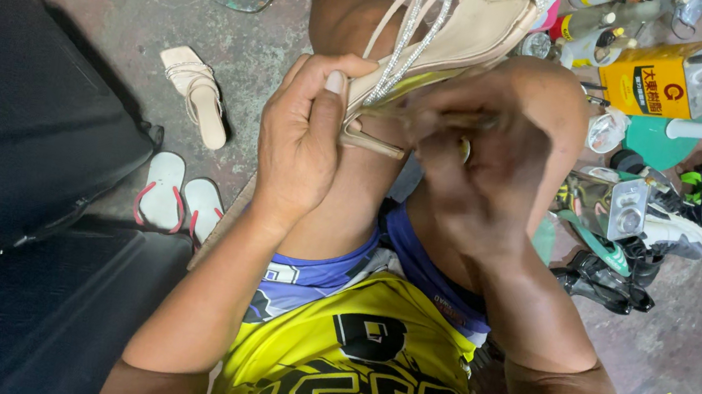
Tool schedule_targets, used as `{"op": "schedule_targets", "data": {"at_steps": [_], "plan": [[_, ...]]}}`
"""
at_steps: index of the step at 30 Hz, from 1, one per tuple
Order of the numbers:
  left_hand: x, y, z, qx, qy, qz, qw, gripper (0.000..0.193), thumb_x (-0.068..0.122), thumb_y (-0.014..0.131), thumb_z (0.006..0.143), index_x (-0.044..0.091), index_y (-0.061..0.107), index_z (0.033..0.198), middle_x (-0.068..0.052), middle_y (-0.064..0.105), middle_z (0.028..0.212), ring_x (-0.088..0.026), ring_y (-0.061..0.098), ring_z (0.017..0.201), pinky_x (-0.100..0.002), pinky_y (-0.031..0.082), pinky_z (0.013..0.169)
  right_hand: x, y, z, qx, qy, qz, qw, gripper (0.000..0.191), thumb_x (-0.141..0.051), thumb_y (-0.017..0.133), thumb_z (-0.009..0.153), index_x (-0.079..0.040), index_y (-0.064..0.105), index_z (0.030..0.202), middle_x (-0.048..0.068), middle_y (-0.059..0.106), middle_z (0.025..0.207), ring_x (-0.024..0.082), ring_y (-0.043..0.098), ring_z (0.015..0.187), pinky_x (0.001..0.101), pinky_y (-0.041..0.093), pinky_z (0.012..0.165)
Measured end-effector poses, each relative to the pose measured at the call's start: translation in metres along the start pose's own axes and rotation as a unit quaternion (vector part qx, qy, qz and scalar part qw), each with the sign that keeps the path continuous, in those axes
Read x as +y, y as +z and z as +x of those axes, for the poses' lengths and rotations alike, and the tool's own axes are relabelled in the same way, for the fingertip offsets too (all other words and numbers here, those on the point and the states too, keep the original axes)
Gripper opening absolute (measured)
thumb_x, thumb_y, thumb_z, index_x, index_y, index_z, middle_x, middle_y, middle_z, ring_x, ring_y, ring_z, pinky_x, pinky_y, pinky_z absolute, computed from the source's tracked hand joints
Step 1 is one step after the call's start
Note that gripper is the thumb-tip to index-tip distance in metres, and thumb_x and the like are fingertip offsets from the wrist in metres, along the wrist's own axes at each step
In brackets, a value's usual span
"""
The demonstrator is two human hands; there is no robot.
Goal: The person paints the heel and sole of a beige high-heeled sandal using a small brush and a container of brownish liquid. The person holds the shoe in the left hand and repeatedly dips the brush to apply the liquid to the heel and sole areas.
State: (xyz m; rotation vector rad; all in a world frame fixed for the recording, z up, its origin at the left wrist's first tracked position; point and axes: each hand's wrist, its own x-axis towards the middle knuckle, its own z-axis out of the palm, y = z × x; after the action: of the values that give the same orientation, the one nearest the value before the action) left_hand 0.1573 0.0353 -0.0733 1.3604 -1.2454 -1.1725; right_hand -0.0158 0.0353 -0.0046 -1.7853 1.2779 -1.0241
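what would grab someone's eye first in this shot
At centre, the left hand and right hand work on a beige strappy sandal resting on the person's knees. A matching sandal and white flip-flops lie on the floor at left; a yellow can stands at upper right.

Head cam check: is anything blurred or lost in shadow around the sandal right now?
Head view: the right hand is motion-blurred, its fingers smeared; the left hand and the beige sandal it grips are sharp; the dark mass at left is underexposed, detail lost; no strong glare, light is soft and even on the floor.
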Motion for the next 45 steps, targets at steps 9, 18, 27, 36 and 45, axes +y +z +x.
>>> {"op": "schedule_targets", "data": {"at_steps": [9, 18, 27, 36, 45], "plan": [[-0.009, -0.001, 0.002, -0.023, -0.006, -0.091, 0.996, 0.031, 0.019, 0.04, 0.113, 0.004, 0.066, 0.122, -0.004, 0.068, 0.104, -0.01, 0.063, 0.082, -0.026, 0.053, 0.079, 0.007, -0.022, -0.006, 0.088, 0.03, 0.084, 0.992, 0.006, -0.002, 0.063, 0.104, -0.002, 0.057, 0.104, 0.008, 0.064, 0.095, 0.014, 0.062, 0.075, 0.024, 0.051, 0.068], [-0.016, -0.005, 0.007, -0.044, -0.034, -0.176, 0.983, 0.039, 0.03, 0.04, 0.115, 0.002, 0.066, 0.124, -0.004, 0.067, 0.103, -0.008, 0.061, 0.082, -0.025, 0.052, 0.077, -0.005, -0.062, -0.037, 0.018, 0.061, -0.162, 0.985, 0.005, -0.005, 0.071, 0.106, -0.002, 0.067, 0.106, 0.01, 0.071, 0.1, 0.02, 0.073, 0.087, 0.0291, 0.057, 0.079], [-0.013, -0.002, 0.003, -0.03, -0.003, -0.129, 0.991, 0.036, 0.025, 0.04, 0.114, 0.002, 0.067, 0.123, -0.004, 0.068, 0.106, -0.009, 0.062, 0.086, -0.026, 0.052, 0.081, 0.017, -0.06, -0.022, -0.108, 0.071, -0.137, 0.982, 0.009, -0.005, 0.069, 0.097, -0.003, 0.073, 0.104, 0.007, 0.076, 0.104, 0.019, 0.075, 0.087, 0.03, 0.057, 0.077], [-0.004, -0.003, 0.004, -0.029, 0.021, -0.109, 0.993, 0.021, 0.014, 0.056, 0.109, 0.002, 0.068, 0.122, -0.002, 0.064, 0.105, -0.009, 0.062, 0.084, -0.025, 0.052, 0.078, 0.009, -0.079, -0.007, 0.127, -0.006, 0.367, 0.921, 0.017, -0.012, 0.069, 0.096, 0.002, 0.062, 0.102, 0.016, 0.065, 0.08, 0.018, 0.065, 0.061, 0.0298, 0.055, 0.057], [-0.006, -0.003, 0.007, -0.012, -0.015, -0.112, 0.994, 0.021, 0.012, 0.053, 0.109, 0.004, 0.07, 0.119, 0.002, 0.064, 0.097, -0.006, 0.058, 0.081, -0.023, 0.049, 0.076, 0.004, -0.039, 0.002, 0.025, 0.051, 0.205, 0.977, 0.008, 0.001, 0.064, 0.103, 0.002, 0.059, 0.11, 0.013, 0.066, 0.093, 0.015, 0.066, 0.078, 0.0257, 0.056, 0.071]]}}
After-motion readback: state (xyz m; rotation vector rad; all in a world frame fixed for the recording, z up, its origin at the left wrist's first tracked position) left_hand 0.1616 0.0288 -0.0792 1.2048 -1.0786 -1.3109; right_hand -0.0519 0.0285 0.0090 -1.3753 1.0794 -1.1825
